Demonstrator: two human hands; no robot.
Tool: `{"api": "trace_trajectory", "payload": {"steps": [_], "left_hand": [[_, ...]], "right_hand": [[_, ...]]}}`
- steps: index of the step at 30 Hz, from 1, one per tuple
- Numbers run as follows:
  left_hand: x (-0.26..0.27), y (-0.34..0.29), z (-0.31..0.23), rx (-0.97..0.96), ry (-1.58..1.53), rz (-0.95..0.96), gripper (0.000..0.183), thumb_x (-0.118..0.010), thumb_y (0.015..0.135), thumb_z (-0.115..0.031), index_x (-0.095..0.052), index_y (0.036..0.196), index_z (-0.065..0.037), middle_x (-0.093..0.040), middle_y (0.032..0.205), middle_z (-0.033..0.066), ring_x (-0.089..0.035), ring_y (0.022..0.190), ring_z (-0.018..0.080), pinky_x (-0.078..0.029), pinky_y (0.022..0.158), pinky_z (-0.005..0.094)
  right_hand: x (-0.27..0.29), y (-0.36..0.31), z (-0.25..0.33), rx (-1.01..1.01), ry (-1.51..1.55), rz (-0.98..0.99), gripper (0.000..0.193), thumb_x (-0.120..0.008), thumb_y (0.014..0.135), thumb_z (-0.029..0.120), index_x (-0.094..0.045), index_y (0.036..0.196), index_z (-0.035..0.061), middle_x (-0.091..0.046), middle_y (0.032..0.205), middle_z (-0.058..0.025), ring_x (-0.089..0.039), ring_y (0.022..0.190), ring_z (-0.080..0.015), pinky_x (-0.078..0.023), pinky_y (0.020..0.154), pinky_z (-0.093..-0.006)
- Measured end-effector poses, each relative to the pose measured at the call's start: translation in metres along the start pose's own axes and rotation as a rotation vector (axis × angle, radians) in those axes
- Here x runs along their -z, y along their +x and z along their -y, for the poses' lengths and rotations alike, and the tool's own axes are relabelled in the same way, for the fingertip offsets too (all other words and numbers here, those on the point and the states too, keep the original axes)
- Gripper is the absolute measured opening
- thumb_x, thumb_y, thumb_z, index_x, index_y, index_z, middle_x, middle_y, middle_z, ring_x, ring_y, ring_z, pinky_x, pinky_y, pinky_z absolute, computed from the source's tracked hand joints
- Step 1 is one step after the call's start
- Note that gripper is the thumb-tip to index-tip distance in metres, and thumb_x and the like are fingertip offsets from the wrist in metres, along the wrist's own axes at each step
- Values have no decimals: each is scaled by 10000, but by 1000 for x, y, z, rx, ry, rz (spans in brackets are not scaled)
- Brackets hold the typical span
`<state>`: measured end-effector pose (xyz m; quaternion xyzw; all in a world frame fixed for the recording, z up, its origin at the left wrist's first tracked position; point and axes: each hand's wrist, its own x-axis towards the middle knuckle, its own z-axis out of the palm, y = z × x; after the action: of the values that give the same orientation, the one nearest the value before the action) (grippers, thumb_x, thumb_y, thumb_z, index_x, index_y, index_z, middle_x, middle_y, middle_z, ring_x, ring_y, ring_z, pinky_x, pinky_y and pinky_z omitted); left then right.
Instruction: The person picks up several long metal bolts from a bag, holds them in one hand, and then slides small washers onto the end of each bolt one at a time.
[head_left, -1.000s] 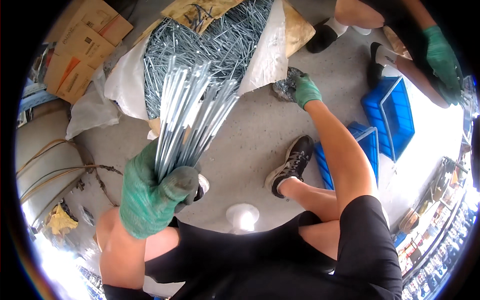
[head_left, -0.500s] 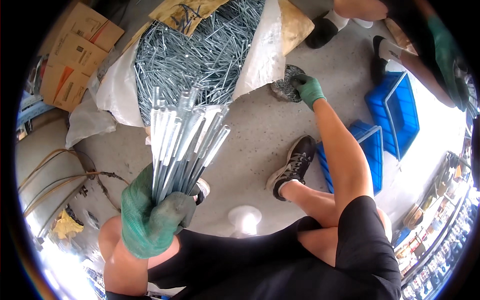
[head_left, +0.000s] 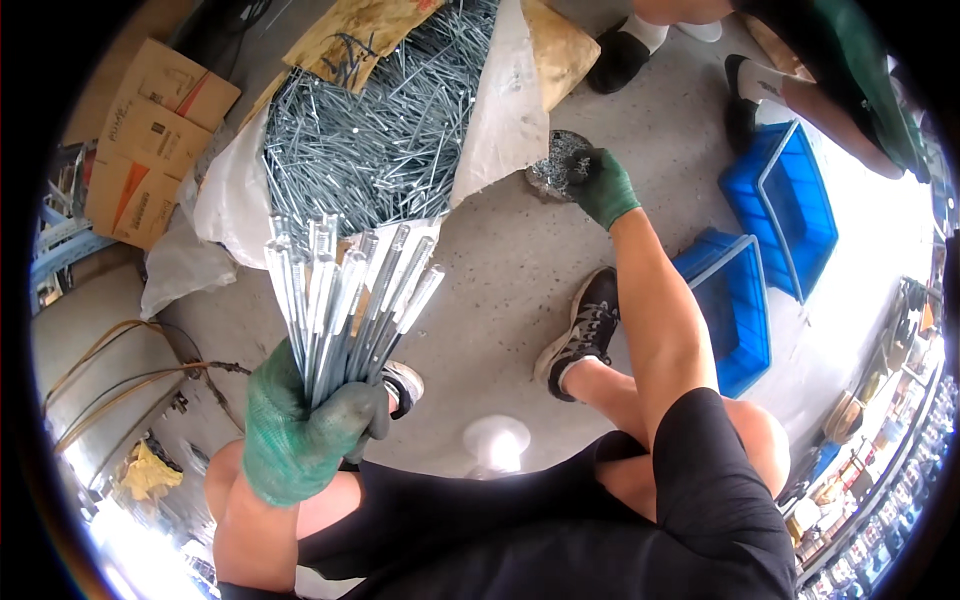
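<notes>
My left hand (head_left: pixel 305 430), in a green glove with grey palm and fingers, is closed around a bundle of long metal threaded rods (head_left: pixel 340 310). Their bright threaded ends fan upward. In a matching glove, my right hand (head_left: pixel 605 190) reaches forward to a round, shallow container (head_left: pixel 548 180) on the floor, filled with small metal pieces too small to name. Its fingers are curled down over the contents, and the tips are hidden. Beyond my left hand lies a big heap of loose metal rods (head_left: pixel 370 150) in an opened white sack (head_left: pixel 500 130).
Two blue plastic crates (head_left: pixel 800 205) stand on the floor at the right. Cardboard boxes (head_left: pixel 155 150) are stacked at the far left, above looped hoses (head_left: pixel 110 370). Another person's gloved arm (head_left: pixel 870 80) and legs show at the upper right. A crowded shelf (head_left: pixel 870 440) lines the right edge.
The view has shifted slightly. My left hand still grips the rods, whose ends have dropped a little lower. My right hand has turned and curled its fingers further over the round container.
</notes>
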<state>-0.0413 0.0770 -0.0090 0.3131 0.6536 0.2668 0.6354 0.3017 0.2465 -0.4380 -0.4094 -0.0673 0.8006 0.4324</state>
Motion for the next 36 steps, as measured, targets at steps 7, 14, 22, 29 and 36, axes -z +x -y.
{"api": "trace_trajectory", "payload": {"steps": [7,14,22,29,36], "left_hand": [[-4,-2,3,5,41,90,289,-715,917,-188,-604,1042,48,-669,714,79,-547,520,81,-429,463,242],[-4,-19,2,-210,-21,128,329,-615,1005,-326,-597,956,-1,-549,677,-8,-471,600,67,-391,535,249],[-11,-40,4,-392,157,2,166,-616,955,-183,-596,900,-27,-549,666,-6,-498,601,80,-438,562,276],[-3,-53,22,-488,170,-7,99,-635,918,-129,-614,893,-36,-550,653,1,-501,608,84,-442,570,281],[10,-52,29,-453,187,-34,186,-609,950,-86,-650,1104,11,-613,691,0,-534,600,64,-445,547,251]], "right_hand": [[-60,-48,27,-63,173,-148,135,-571,972,52,-634,1078,-4,-646,946,-115,-592,791,-224,-523,702,-316],[-129,-123,61,11,-298,-18,257,-567,1030,131,-608,1243,-6,-665,1040,-76,-618,822,-142,-515,668,-264],[-276,-260,94,12,-339,194,268,-600,1026,160,-591,1242,3,-619,965,-34,-586,773,-108,-509,663,-227],[-340,-346,72,-52,-318,278,259,-642,1013,217,-611,1191,31,-619,923,-13,-573,728,-77,-465,581,-169],[-351,-357,52,18,-323,302,262,-642,1011,219,-627,1191,29,-598,900,-18,-535,719,-81,-449,607,-201]]}}
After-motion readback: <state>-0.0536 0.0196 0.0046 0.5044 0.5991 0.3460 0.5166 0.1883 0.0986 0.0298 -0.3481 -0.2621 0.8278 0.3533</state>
